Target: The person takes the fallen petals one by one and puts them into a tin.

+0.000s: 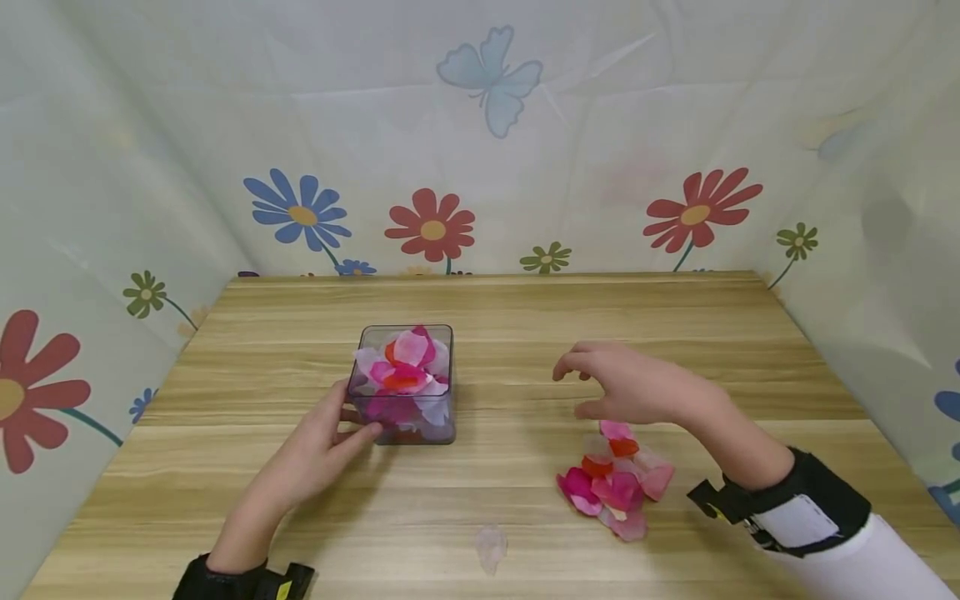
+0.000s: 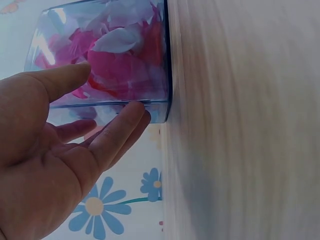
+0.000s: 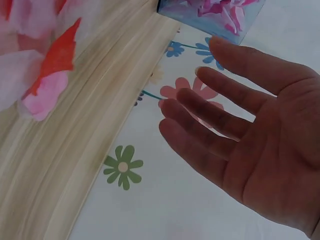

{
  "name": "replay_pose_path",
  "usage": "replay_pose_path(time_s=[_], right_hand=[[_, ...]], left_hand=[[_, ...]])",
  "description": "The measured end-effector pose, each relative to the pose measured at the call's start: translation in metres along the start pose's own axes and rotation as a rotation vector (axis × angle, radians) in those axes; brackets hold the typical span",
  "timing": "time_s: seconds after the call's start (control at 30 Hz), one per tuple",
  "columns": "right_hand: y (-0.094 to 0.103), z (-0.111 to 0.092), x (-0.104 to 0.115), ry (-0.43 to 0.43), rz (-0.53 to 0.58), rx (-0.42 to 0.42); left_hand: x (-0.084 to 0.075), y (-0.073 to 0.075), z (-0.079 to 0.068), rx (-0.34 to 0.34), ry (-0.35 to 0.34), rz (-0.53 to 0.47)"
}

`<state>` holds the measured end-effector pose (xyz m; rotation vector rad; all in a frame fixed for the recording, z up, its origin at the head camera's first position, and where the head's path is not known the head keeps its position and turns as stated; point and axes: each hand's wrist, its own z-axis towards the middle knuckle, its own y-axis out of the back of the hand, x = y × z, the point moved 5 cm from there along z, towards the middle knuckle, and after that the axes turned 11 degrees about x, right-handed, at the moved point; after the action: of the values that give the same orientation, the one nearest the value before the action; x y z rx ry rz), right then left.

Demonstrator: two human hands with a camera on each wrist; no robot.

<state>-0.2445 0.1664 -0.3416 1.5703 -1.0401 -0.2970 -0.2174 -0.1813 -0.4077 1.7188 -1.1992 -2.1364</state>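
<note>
A clear square plastic box (image 1: 442, 432) stands on the table, heaped with pink, white and red artificial petals (image 1: 405, 377). My left hand (image 1: 309, 457) rests against its near left corner, thumb on the front wall and fingers along the left side. In the left wrist view, the thumb and fingers (image 2: 116, 135) look fairly straight against the clear walls. My right hand (image 1: 637, 385) hovers over the table right of the box, fingers loosely bent around nothing. The right wrist view shows its bare palm (image 3: 280, 150). Just nearer than this hand lies a loose pile of petals (image 1: 618, 492).
One pale petal (image 1: 491, 548) lies alone near the front of the wood-grain table (image 1: 510, 312). A white cloth backdrop (image 1: 570, 150) printed with flowers and a butterfly rises behind the table and along both sides.
</note>
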Motion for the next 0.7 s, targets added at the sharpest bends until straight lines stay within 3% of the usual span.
replay_pose_path(time_s=[0.33, 0.57, 0.7], right_hand=[[-0.027, -0.027, -0.015, -0.112, 0.145, 0.196], [-0.047, -0.035, -0.017, -0.266, 0.241, 0.255], [-0.054, -0.036, -0.012, -0.244, 0.171, 0.247]], left_hand=[[0.000, -0.001, 0.000, -0.003, 0.010, -0.095], [-0.003, -0.002, 0.005, 0.009, -0.002, -0.152], [-0.002, -0.004, 0.008, 0.008, 0.038, -0.187]])
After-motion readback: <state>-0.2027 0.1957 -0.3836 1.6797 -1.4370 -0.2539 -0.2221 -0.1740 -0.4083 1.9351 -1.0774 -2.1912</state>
